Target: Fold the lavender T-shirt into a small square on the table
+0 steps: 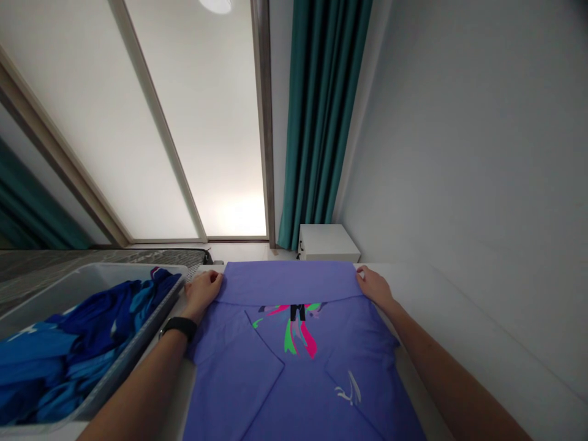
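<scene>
Though apparently light and limp, periwinkle cotton shirt (285, 283) lying flat on white table (413, 294), best taken at far folded corners, pinched there by closed left grip (202, 293) and closed right grip (374, 286).

- One camera, worn on the person's head, looks forward and steeply down along both forearms.
- It sits close behind the left hand (202, 293) and right hand (376, 288), which are at the far edge of the purple shirt (294, 367), low in the frame.
- Beyond the hands, the wide view takes in a frosted glass panel (197, 122), a teal curtain (321, 122) and a white cabinet (327, 244).
- Left of the left hand, a gray plastic bin (138, 349) runs out of frame; right of the right hand, a white wall (473, 153) fills that side.
</scene>
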Demonstrator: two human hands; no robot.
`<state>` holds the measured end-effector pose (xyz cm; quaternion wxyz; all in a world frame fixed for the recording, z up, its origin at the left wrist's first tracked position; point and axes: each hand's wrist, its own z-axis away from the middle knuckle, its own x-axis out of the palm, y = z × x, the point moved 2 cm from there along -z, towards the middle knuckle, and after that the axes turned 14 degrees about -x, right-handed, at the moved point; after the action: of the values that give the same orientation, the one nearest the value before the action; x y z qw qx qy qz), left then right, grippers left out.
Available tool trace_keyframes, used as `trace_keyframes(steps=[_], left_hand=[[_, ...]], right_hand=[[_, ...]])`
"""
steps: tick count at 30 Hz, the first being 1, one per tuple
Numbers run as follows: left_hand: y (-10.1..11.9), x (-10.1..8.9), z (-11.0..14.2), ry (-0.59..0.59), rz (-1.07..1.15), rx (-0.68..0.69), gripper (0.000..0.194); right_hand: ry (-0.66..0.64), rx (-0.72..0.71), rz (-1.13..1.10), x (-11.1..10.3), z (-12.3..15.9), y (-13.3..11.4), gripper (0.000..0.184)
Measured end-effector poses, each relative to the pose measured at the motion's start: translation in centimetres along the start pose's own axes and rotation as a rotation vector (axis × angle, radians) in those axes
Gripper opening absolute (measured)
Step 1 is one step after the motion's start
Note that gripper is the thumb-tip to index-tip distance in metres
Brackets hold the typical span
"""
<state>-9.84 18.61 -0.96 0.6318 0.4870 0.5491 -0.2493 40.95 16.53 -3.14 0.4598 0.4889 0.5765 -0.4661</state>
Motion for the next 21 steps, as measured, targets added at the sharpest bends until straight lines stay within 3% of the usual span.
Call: trace_keyframes(steps=[7, 11, 14, 21], left_hand=[[-0.4, -0.4, 1.4, -0.02, -0.027, 0.006, 0.04], [-0.9, -0.8, 2.8, -0.026, -0.011, 0.03, 0.036], [-1.5, -1.1, 4.0, -0.032, 0.007, 0.041, 0.035], [-3.7, -1.3, 5.9, -0.007, 0.04, 0.082, 0.029]], right_hand=[[0.057, -0.068, 0.099, -1.0, 1.4, -1.5, 0.029], [0.081, -0.184, 0.096, -1.7, 1.2, -4.5, 0.029], [0.056, -0.386, 0.054, -1.9, 1.0, -9.4, 0.024], [0.015, -0.778, -0.071, -2.1, 1.2, -24.3, 0.016]])
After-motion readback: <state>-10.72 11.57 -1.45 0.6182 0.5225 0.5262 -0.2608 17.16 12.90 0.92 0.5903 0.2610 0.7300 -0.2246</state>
